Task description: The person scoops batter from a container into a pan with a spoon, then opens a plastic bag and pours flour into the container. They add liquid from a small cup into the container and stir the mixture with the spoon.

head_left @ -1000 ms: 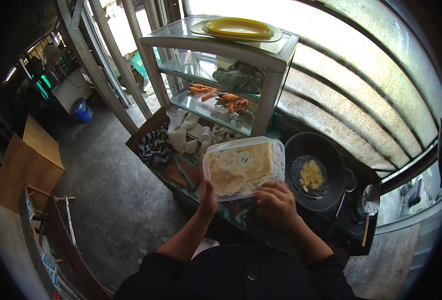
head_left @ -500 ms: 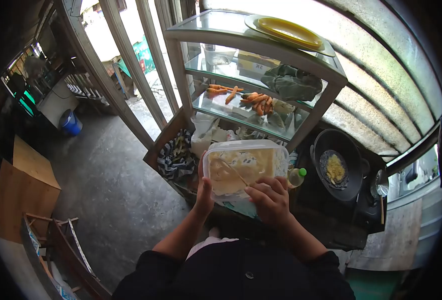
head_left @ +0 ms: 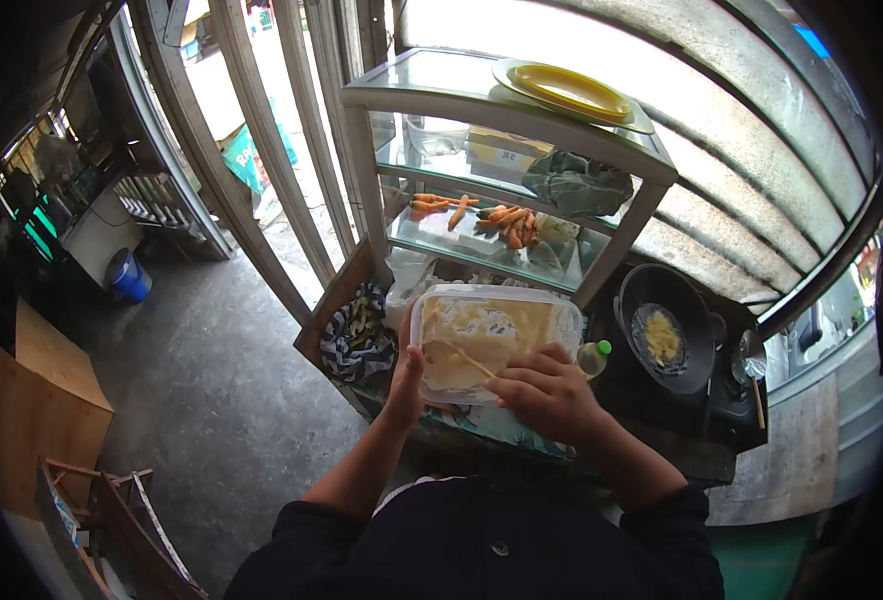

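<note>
A clear plastic container (head_left: 444,375) with pale batter inside is held up in front of my body. My left hand (head_left: 405,385) grips its left side, thumb on the near rim. In my right hand (head_left: 547,392), at the container's near right side, the fingers are closed round a thin light-brown stick (head_left: 475,364) whose far end reaches into the batter. To the right, a dark wok (head_left: 697,345) on the stove holds a yellow piece of food (head_left: 663,338) in bubbling oil.
Behind the container is a glass cabinet (head_left: 507,178) with carrots (head_left: 510,224), leafy greens (head_left: 580,183) and a yellow plate (head_left: 572,90) on top. A green-capped bottle (head_left: 592,358) stands beside the wok. A striped cloth (head_left: 357,345) lies left; a blue bucket (head_left: 130,275) is on the floor.
My right hand has shifted slightly right and down, and the stick lies at a flatter angle in the batter. The whole view has shifted a little.
</note>
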Tool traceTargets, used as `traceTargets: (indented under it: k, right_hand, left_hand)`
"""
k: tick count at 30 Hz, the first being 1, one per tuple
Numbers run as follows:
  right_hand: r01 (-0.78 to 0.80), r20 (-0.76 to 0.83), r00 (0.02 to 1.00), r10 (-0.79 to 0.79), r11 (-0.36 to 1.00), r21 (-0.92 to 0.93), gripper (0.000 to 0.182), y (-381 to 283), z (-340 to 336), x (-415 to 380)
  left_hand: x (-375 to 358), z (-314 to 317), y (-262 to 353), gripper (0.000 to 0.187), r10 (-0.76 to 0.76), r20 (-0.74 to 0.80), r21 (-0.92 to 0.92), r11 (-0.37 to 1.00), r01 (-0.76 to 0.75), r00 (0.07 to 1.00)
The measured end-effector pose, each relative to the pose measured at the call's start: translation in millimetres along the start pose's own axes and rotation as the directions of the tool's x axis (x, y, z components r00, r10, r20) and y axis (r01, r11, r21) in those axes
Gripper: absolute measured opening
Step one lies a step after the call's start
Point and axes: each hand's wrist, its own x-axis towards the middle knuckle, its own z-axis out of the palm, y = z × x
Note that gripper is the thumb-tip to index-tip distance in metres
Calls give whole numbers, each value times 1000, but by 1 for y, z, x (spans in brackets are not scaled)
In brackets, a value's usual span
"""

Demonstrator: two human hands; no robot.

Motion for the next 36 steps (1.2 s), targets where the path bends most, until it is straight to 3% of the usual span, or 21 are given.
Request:
traceTargets:
  k: [2, 5, 8, 10, 12, 14, 15, 17, 18, 20, 21, 23, 24, 26, 27, 29, 30, 32, 33, 35, 36]
  right_hand:
    - [-19, -11, 1000, 20, 997, 78, 19, -2, 5, -1]
    - [-57, 124, 991, 41, 990, 128, 17, 3, -13, -1]
    - [-157, 183, 970, 159, 987, -26, 13, 8, -41, -5]
    - [-420, -48, 903, 426, 902, 105, 9, 8, -43, -11]
    - [-392, -143, 907, 397, 918, 62, 11, 7, -24, -21]
    - [-512, -229, 817, 529, 849, 135, 17, 1, 2, -37]
    - [-516, -229, 815, 533, 846, 133, 17, -3, 13, -38]
    - [-573, -219, 678, 702, 691, 441, 28, -15, 37, -32]
    - [-578, -219, 672, 707, 686, 442, 28, -18, 47, -28]
    - [-569, -60, 557, 829, 433, 699, 30, -25, 65, -23]
    - [-572, -65, 549, 833, 431, 698, 30, -26, 71, -20]
    - [-435, 20, 468, 884, 210, 876, 29, -25, 80, -16]
    - [-434, 18, 464, 886, 210, 876, 29, -22, 83, -16]
    - [-270, 101, 310, 945, -15, 963, 27, -18, 87, -15]
    - [-268, 100, 310, 945, -14, 963, 27, -18, 87, -14]
    - [-241, -170, 390, 905, 279, 930, 27, -16, 83, -11]
    - [-240, -168, 395, 903, 278, 930, 27, -14, 79, -9]
    - [-327, -345, 699, 627, 709, 625, 20, -11, 65, -4]
    - [-327, -347, 697, 627, 709, 625, 20, -14, 60, -3]
    - [-332, -185, 882, 433, 850, 408, 8, -19, 50, 0]
    - [-329, -186, 883, 430, 851, 409, 8, -23, 46, 0]
  left_hand:
    - [0, -1, 0, 79, 6, 7, 29, 1000, -6, 1000]
    - [-1, -6, 0, 79, 7, 11, 60, 998, -8, 1000]
    - [-1, -7, -1, 77, 62, 5, 106, 992, -62, 998]
    - [-1, -3, 3, 77, 118, -39, 107, 988, -113, 992]
    - [-2, -9, -5, 83, 114, -40, 73, 991, -110, 993]
    - [-3, -8, -7, 89, 107, -41, 40, 994, -105, 993]
    - [-4, 1, -2, 88, 170, -42, 117, 979, -165, 984]
    - [-4, 10, -6, 87, 227, -37, 194, 957, -215, 973]
    - [-3, 11, -12, 88, 235, -43, 201, 954, -222, 971]
    - [-5, 11, -17, 90, 235, -40, 207, 953, -222, 971]
    - [-6, 12, -17, 91, 240, -30, 222, 948, -228, 970]
    - [-7, 11, -19, 92, 242, -15, 235, 944, -232, 970]
    - [-6, 7, -21, 89, 234, -28, 219, 950, -222, 972]
    - [-8, 2, -21, 87, 224, -39, 207, 955, -212, 974]
    - [-8, 1, -20, 90, 188, -43, 156, 971, -179, 981]
    - [-8, -5, -21, 92, 158, -49, 107, 983, -152, 986]
    - [-10, -9, -24, 88, 138, -44, 90, 987, -134, 989]
    - [-12, -14, -25, 84, 116, -36, 73, 991, -113, 993]
    - [-14, -16, -23, 82, 71, -24, 59, 996, -70, 997]
    - [-14, -21, -20, 80, 28, -8, 46, 999, -28, 1000]
    - [-14, -27, -21, 78, -16, 12, -28, 999, 17, 1000]
